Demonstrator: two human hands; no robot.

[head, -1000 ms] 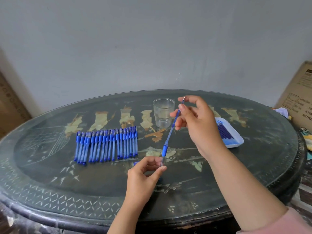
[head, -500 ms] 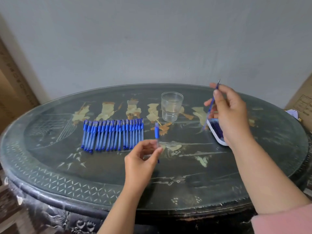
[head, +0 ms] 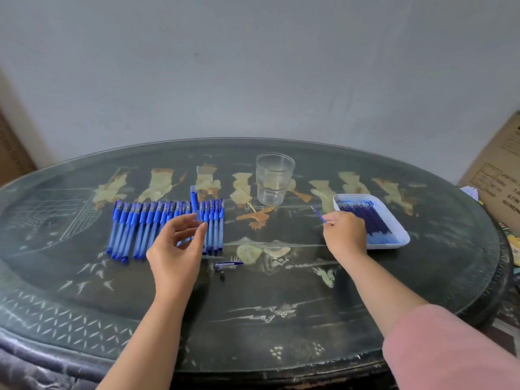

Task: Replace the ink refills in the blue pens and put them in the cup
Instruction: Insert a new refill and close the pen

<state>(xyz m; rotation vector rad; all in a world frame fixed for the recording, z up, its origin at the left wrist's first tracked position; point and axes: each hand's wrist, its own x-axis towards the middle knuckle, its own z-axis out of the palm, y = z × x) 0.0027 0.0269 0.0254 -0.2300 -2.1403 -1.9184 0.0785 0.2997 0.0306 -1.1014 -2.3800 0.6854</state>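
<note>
A row of several blue pens (head: 140, 228) lies on the table's left half. My left hand (head: 176, 249) hovers over the row's right part and pinches a blue pen barrel (head: 194, 202) that stands nearly upright. My right hand (head: 344, 235) rests beside the white tray (head: 399, 229) and holds a thin blue refill (head: 318, 213) that points up and left. The tray holds several dark blue refills. A clear plastic cup (head: 274, 178) stands upright behind the middle, with nothing in it. A blue pen cap (head: 226, 266) lies loose on the table between my hands.
The oval dark table (head: 253, 319) has a glass top with inlaid figures. A cardboard box (head: 498, 178) stands at the right, beyond the table's edge. Another brown box shows at the far left. A grey wall is close behind the table.
My right hand came down with the refill from above the tray to the table beside it. My left hand moved left over the pen row, still holding the barrel. The camera view shifted.
</note>
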